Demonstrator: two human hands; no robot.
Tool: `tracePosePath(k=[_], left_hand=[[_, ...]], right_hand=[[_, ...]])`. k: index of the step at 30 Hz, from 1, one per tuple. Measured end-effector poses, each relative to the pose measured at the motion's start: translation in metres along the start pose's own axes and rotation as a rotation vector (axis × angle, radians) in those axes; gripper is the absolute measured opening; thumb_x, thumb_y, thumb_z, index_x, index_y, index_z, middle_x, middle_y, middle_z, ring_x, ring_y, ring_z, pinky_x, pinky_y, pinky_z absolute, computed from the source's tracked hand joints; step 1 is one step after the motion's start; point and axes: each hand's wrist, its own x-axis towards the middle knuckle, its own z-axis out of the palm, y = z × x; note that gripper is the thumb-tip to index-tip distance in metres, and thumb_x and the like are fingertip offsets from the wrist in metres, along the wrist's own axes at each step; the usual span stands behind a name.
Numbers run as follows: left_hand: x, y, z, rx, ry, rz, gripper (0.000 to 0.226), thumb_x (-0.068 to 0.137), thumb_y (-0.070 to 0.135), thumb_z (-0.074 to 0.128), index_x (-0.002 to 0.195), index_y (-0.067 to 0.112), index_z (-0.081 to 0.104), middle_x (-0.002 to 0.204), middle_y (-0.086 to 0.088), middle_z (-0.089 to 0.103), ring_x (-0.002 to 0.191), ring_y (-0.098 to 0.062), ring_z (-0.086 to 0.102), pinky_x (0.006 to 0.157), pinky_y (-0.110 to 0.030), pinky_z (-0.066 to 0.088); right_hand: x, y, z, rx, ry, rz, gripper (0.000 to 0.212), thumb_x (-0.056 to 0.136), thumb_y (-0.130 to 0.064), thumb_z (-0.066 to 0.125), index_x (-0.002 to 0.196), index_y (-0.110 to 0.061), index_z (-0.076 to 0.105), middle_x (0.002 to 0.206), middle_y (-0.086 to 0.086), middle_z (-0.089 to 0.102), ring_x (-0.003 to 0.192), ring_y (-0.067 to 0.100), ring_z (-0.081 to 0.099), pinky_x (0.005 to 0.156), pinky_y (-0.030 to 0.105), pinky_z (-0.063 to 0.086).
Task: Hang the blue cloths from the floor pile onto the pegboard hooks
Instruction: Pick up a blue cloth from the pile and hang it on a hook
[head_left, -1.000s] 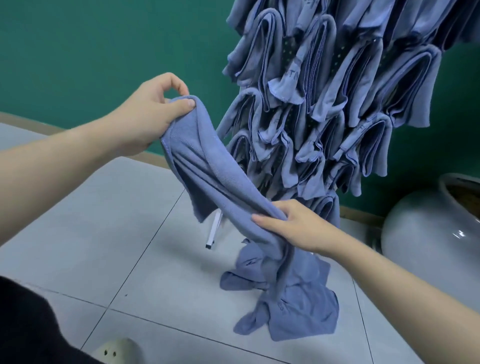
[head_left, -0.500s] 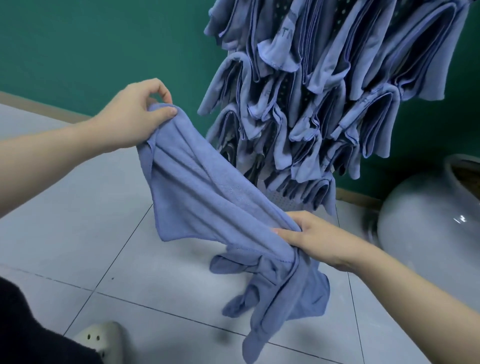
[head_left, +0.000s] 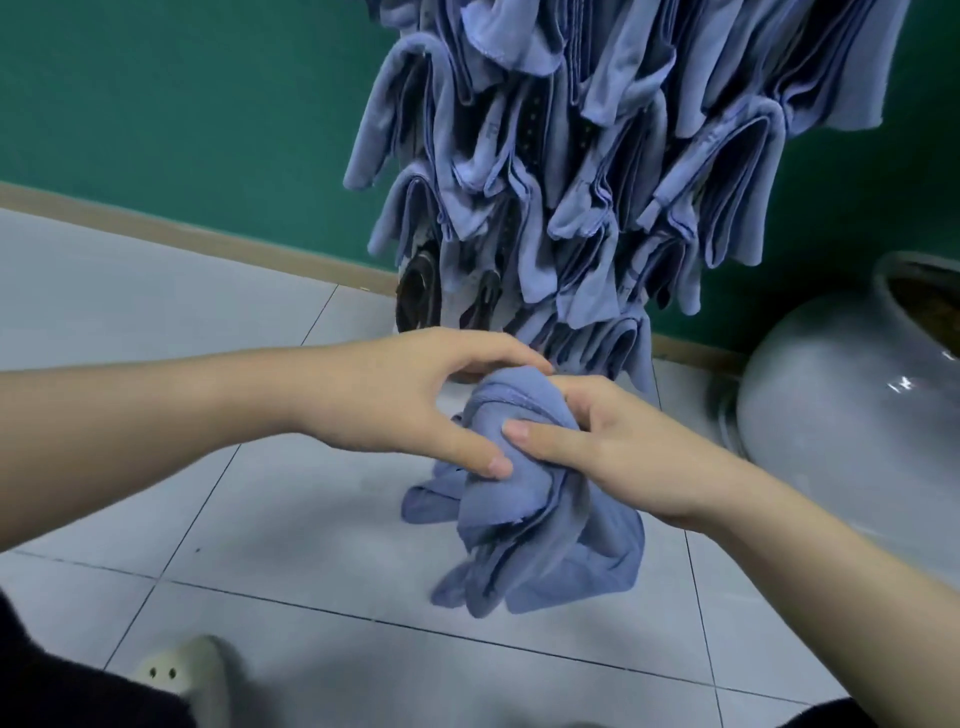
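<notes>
A blue cloth (head_left: 519, 499), folded over into a bundle, hangs between both my hands in the middle of the view. My left hand (head_left: 415, 400) pinches its top and left side with thumb and fingers. My right hand (head_left: 602, 441) grips the bundle from the right, thumb across the front. Behind and above, several blue cloths (head_left: 597, 171) hang in folds from the pegboard, which they almost fully hide. A few blue cloths (head_left: 426, 506) lie on the floor just behind the held one.
A large grey round pot (head_left: 841, 415) stands on the floor at the right, against the green wall (head_left: 182, 104). Grey floor tiles (head_left: 156, 312) spread to the left. A pale perforated shoe (head_left: 182, 675) shows at the bottom left.
My left hand came down and right, bringing its corner of the cloth to my right hand. The cloth, spread out before, is now folded into a bundle held by both hands.
</notes>
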Motion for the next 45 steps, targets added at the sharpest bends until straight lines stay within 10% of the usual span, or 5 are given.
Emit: tracePosePath(k=[6,11,26,40,45], left_hand=[[0.008,-0.001,-0.001,0.028,0.0,-0.116,0.026,0.079,0.029,0.087,0.093,0.02,0.066,0.08,0.011,0.069,0.068,-0.005,0.064,0.057,-0.021,0.052],[0.007,-0.007,-0.001,0.159,-0.014,-0.137,0.015,0.087,0.024,0.078,0.079,0.021,0.065,0.067,0.011,0.066,0.059,-0.002,0.054,0.056,-0.018,0.044],[0.001,-0.018,-0.032,0.448,0.177,-0.046,0.009,0.091,0.029,0.069,0.091,0.027,0.061,0.092,0.01,0.061,0.086,-0.007,0.058,0.075,-0.033,0.049],[-0.002,0.001,0.006,-0.067,0.264,-0.339,0.079,0.094,0.075,0.04,0.07,0.008,0.076,0.067,-0.001,0.074,0.062,-0.013,0.062,0.073,-0.032,0.05],[-0.006,0.001,0.011,0.174,0.252,-0.454,0.093,0.067,0.097,0.045,0.073,0.007,0.068,0.066,0.008,0.069,0.06,-0.016,0.058,0.063,-0.032,0.047]], right_hand=[[-0.002,0.0,-0.002,-0.142,-0.01,-0.057,0.02,0.104,-0.022,0.056,0.117,-0.017,0.071,0.111,0.003,0.075,0.107,0.026,0.069,0.098,0.048,0.053],[0.002,0.009,0.002,-0.383,0.09,-0.065,0.025,0.102,-0.014,0.053,0.084,-0.029,0.057,0.074,-0.012,0.056,0.071,0.006,0.049,0.068,0.024,0.041],[0.002,-0.003,0.009,0.468,-0.147,0.198,0.039,0.09,-0.017,0.066,0.122,0.005,0.067,0.126,0.029,0.068,0.117,0.041,0.065,0.112,0.063,0.042],[0.002,-0.004,0.014,0.5,0.201,0.052,0.038,0.107,-0.024,0.047,0.127,0.004,0.065,0.12,0.021,0.073,0.118,0.036,0.069,0.111,0.055,0.047],[0.004,-0.001,0.014,0.474,0.333,0.045,0.04,0.109,-0.03,0.046,0.123,0.002,0.067,0.117,0.02,0.075,0.115,0.035,0.07,0.11,0.057,0.048]])
